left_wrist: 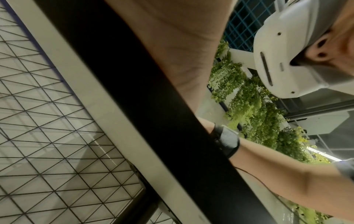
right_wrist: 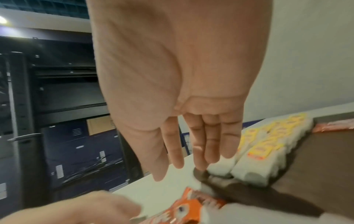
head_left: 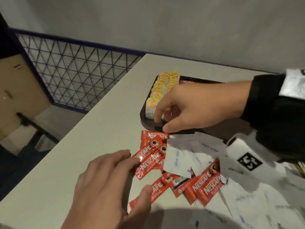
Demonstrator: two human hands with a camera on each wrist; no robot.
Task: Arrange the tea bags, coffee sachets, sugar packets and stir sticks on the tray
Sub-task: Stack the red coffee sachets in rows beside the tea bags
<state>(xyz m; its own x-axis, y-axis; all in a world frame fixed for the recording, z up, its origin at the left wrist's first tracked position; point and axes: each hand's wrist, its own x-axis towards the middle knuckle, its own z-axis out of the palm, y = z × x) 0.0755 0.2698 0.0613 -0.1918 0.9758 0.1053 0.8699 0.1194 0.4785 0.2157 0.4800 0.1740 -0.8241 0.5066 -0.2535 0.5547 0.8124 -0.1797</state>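
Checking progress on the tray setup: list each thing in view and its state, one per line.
tea bags: lined up in two rows at the tray's left end.
tray: on the table, partly filled.
coffee sachets: scattered loose on the table, off the tray.
sugar packets: loose pile on the table.
left hand: open, fingers on the coffee sachets.
right hand: open, empty, fingertips down at the tray's near rim.

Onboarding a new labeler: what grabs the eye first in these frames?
The loose heap of glossy red coffee sachets on the white table, the left hand spread over them. Behind, neat rows of yellow-tagged tea bags fill the dark brown tray, the right hand hovering at its near rim.
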